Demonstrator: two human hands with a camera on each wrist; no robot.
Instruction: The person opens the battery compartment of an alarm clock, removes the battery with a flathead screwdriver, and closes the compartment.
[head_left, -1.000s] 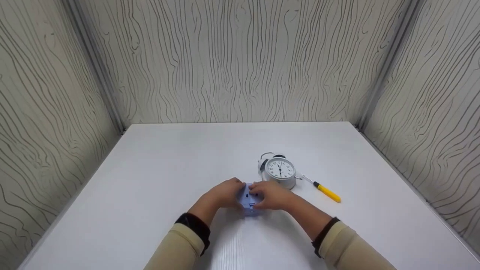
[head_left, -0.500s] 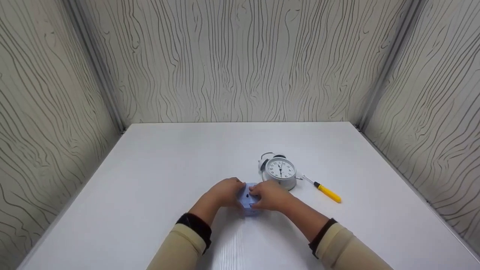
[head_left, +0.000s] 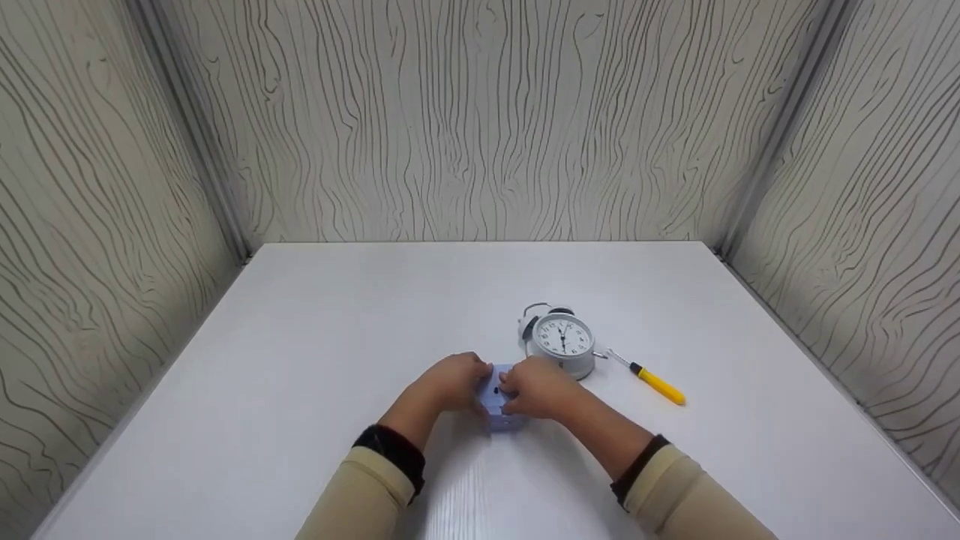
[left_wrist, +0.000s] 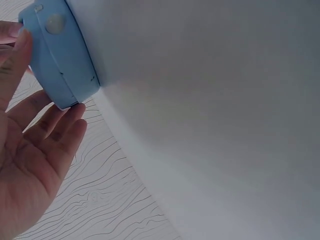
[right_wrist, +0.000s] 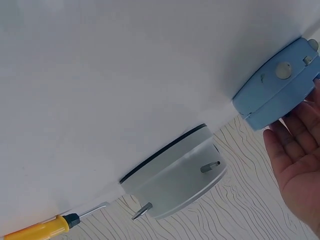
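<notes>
A small pale-blue case (head_left: 501,421) lies on the white table (head_left: 337,322) near the front middle; it also shows in the left wrist view (left_wrist: 62,65) and the right wrist view (right_wrist: 275,85). My left hand (head_left: 450,386) grips its left side, thumb on one edge and fingers (left_wrist: 60,125) under the other. My right hand (head_left: 544,390) covers its top and right side, with fingers (right_wrist: 295,125) curled against its edge. Most of the case's top is hidden under both hands.
A white twin-bell alarm clock (head_left: 564,341) stands just behind my right hand, seen from behind in the right wrist view (right_wrist: 175,185). A yellow-handled screwdriver (head_left: 656,384) lies to its right. Wood-grain walls (head_left: 480,120) close in three sides.
My right hand has slid a little to the left over the blue case, covering more of its top. My left hand, the clock and the screwdriver have stayed put.
</notes>
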